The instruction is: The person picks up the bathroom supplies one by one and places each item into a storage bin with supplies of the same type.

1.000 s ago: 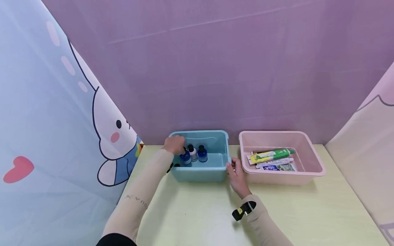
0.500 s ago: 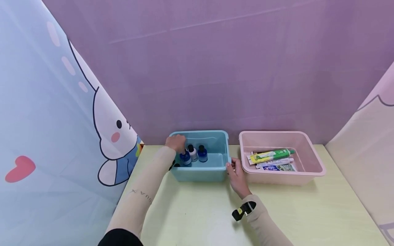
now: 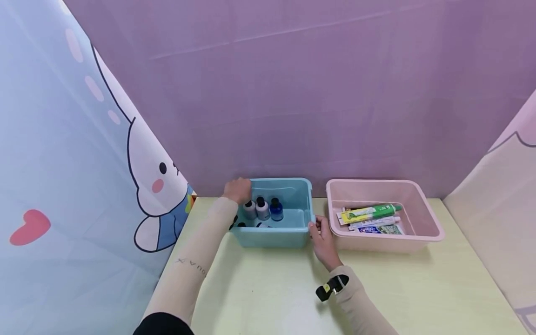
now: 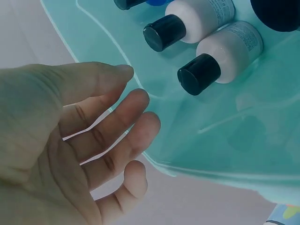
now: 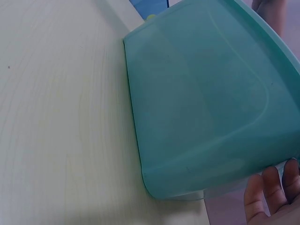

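Note:
A blue-green plastic bin (image 3: 268, 238) stands on the table. In it, two white bottles (image 3: 262, 210) with black caps and a blue bottle (image 3: 276, 211) stand in a row. Partly hidden behind the front wall are a whitish thing and a dark round one. My left hand (image 3: 237, 190) is over the bin's back left corner; the left wrist view shows its fingers loosely bent, holding nothing, beside the nearest white bottle (image 4: 229, 54). With my right hand (image 3: 323, 239) I hold the bin's front right corner, thumb at the rim, fingers along the side wall.
To the right stands a pink bin (image 3: 385, 236) holding several toothpaste tubes (image 3: 370, 213). The pale wooden table (image 3: 276, 284) meets a purple curtain (image 3: 301, 102) at the back. A blue printed curtain (image 3: 83, 186) borders the left side.
My left hand has risen slightly. A white bottle shows at the row's left, where a blue one was seen before. A whitish thing now shows by the front wall. My right hand stays put.

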